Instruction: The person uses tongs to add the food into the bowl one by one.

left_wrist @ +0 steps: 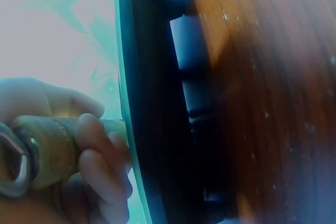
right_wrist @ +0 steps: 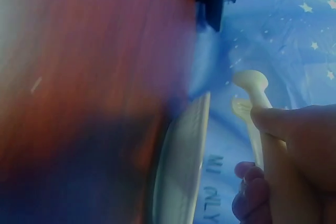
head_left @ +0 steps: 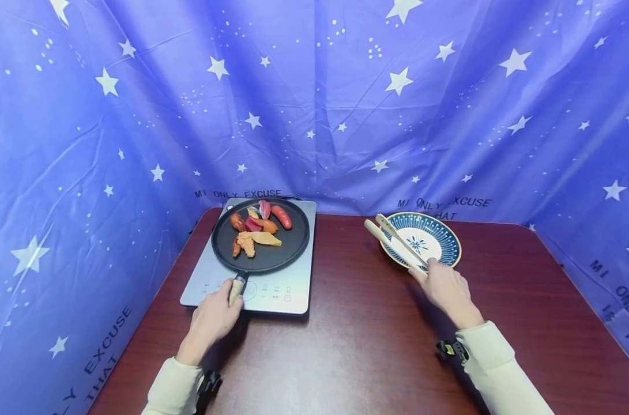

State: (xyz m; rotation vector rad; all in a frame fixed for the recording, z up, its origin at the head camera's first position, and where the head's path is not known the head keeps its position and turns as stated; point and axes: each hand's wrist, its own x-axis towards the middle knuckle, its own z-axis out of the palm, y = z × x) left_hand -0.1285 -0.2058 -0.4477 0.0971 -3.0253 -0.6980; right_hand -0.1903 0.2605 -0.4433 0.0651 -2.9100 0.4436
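Observation:
My left hand [head_left: 214, 314] grips the wooden handle [left_wrist: 58, 137] of a flat black frying pan [head_left: 293, 248], its fingers curled round it in the left wrist view. Several food pieces lie in the pan, among them a red sausage [head_left: 281, 217], a fried chicken piece [head_left: 246, 244] and a yellow wedge [head_left: 266, 238]. My right hand [head_left: 447, 291] holds a pair of light tongs [head_left: 405, 245], thumb on one arm and fingers round the other. Their two tips stand apart over the left part of a blue-patterned plate [head_left: 451, 245].
Under the pan is a silver induction cooker [head_left: 298, 288] with touch controls on its front. Both stand on the left of a dark red wooden table [head_left: 345, 305]. A blue curtain [head_left: 314, 104] with white stars encloses the back and sides.

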